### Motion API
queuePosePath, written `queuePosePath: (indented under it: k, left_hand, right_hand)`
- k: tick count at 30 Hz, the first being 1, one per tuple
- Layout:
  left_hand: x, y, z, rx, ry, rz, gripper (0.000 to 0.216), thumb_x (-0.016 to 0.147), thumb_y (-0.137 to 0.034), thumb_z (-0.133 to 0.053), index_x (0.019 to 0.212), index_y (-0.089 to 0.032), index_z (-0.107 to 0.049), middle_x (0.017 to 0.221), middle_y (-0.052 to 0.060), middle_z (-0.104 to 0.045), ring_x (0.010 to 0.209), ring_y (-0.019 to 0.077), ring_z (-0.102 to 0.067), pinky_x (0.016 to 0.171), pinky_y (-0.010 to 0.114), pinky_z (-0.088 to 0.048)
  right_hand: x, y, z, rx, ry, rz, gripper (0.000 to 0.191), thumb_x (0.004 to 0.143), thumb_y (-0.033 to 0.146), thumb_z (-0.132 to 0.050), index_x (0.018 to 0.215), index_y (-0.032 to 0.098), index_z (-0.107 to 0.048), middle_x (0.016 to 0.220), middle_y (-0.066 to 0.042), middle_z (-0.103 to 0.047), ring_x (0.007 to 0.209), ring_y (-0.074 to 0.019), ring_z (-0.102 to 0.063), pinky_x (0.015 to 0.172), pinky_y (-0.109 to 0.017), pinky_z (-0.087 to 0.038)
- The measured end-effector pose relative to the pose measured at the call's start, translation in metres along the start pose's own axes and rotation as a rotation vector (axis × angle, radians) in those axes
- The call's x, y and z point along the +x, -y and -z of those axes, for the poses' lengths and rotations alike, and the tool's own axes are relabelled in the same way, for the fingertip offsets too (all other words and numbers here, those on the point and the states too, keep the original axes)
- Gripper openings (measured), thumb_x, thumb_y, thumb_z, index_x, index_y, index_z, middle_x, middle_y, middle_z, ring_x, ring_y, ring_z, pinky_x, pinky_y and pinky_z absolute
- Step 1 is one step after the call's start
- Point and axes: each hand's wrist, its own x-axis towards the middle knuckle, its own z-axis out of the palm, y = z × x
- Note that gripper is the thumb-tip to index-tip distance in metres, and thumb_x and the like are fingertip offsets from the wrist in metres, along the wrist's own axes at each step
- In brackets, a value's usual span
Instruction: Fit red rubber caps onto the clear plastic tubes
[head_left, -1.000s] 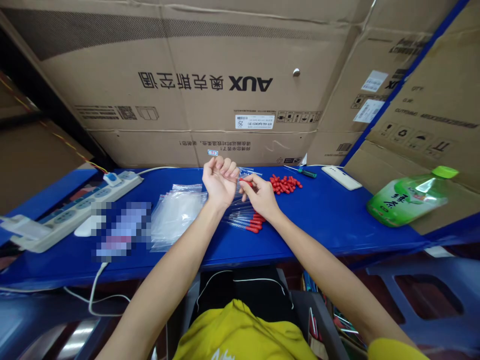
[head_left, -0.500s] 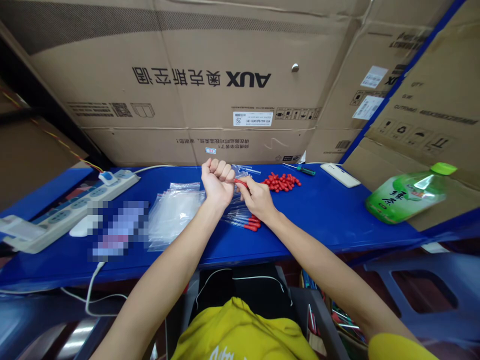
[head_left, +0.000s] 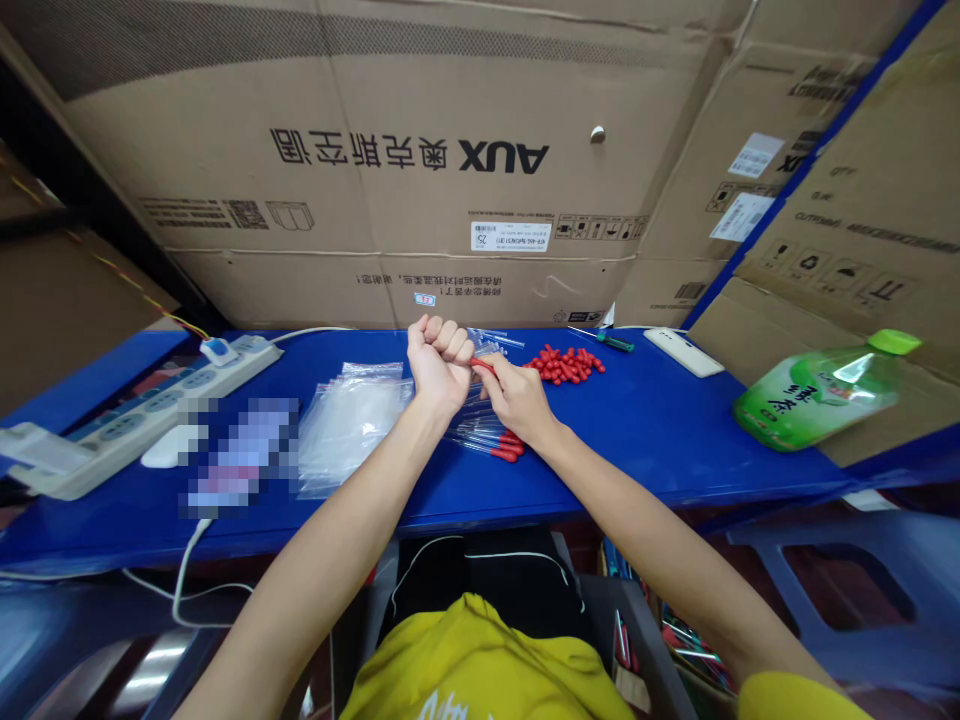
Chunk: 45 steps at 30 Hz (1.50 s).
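Note:
My left hand (head_left: pixel 439 362) is closed in a fist, palm side up, above the table. What it grips is hidden by the fingers. Against it, my right hand (head_left: pixel 519 398) pinches a small red handle (head_left: pixel 484 365) that reaches into the left fist. Below the hands lie several thin, clear rods with red handles (head_left: pixel 506 452), side by side. Just beyond my right hand is a heap of loose red handles (head_left: pixel 566 364). Clear tubes (head_left: pixel 499 338) lie behind the hands, partly covered by them.
Clear zip bags (head_left: pixel 352 425) are stacked left of my left arm. Further left are a blurred phone (head_left: pixel 247 455) and a power strip (head_left: pixel 120 430). A green screwdriver (head_left: pixel 615 342), a white phone-like slab (head_left: pixel 682 352) and a green bottle (head_left: pixel 817 395) stand or lie right. Cardboard (head_left: pixel 420 210) walls the back.
Both hands keep nearly the same pose around the red handle. The whole view has shifted slightly; the things on the table stay in place.

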Motion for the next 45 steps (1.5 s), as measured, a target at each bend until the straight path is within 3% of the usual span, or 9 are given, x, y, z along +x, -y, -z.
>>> queuePosePath:
  k: [8,15,21,30,41,45]
  left_hand:
    - [-0.001,0.0,-0.001,0.03,0.014,0.0,0.046,0.105,-0.025,-0.037,0.065,-0.021,-0.014,0.051,-0.006,-0.015,0.038,0.0075,-0.019,0.037,0.024,-0.021]
    - [-0.001,-0.001,-0.004,0.033,-0.003,-0.003,0.046,0.105,-0.029,-0.041,0.064,-0.021,-0.021,0.054,-0.005,-0.022,0.042,0.0078,-0.027,0.041,0.021,-0.03]
    - [0.001,-0.005,-0.003,0.012,-0.006,-0.009,0.048,0.106,-0.029,-0.036,0.064,-0.021,-0.014,0.052,-0.006,-0.015,0.04,0.008,-0.02,0.039,0.024,-0.021]
    - [-0.004,0.0,-0.007,-0.035,0.013,0.016,0.046,0.105,-0.023,-0.035,0.066,-0.022,-0.011,0.052,-0.007,-0.014,0.039,0.0073,-0.019,0.038,0.024,-0.019]
    - [-0.008,0.001,-0.011,-0.015,-0.006,0.011,0.046,0.104,-0.024,-0.037,0.066,-0.022,-0.012,0.052,-0.007,-0.014,0.039,0.0073,-0.019,0.039,0.025,-0.019]
    - [-0.007,0.0,-0.01,0.01,-0.018,0.004,0.046,0.104,-0.026,-0.039,0.066,-0.022,-0.013,0.052,-0.007,-0.015,0.039,0.0073,-0.019,0.039,0.025,-0.02]
  right_hand:
    - [0.001,-0.001,0.0,-0.042,-0.003,0.009,0.029,0.108,0.04,-0.043,0.111,0.022,-0.065,0.072,-0.003,-0.069,0.064,-0.0208,-0.066,0.068,-0.031,-0.049]
    - [0.003,-0.003,0.002,-0.084,-0.075,-0.028,0.027,0.106,0.04,-0.047,0.113,0.022,-0.066,0.102,-0.01,-0.075,0.084,-0.0232,-0.069,0.077,-0.032,-0.05]
    - [0.001,-0.002,0.001,-0.12,-0.003,-0.027,0.026,0.108,0.04,-0.045,0.11,0.022,-0.063,0.081,-0.005,-0.071,0.073,-0.0205,-0.067,0.07,-0.028,-0.046]
    - [0.0,0.001,-0.001,-0.049,-0.098,0.06,0.025,0.109,0.034,-0.041,0.1,0.021,-0.06,0.074,-0.002,-0.065,0.063,-0.0159,-0.062,0.063,-0.026,-0.044]
    - [0.0,0.008,-0.005,0.043,-0.188,0.014,0.027,0.109,0.038,-0.042,0.099,0.022,-0.061,0.066,0.002,-0.062,0.056,-0.0137,-0.058,0.059,-0.026,-0.046]
    - [0.0,0.009,-0.004,0.056,-0.165,0.017,0.027,0.108,0.037,-0.043,0.098,0.021,-0.062,0.067,0.001,-0.063,0.056,-0.0138,-0.059,0.061,-0.026,-0.047]
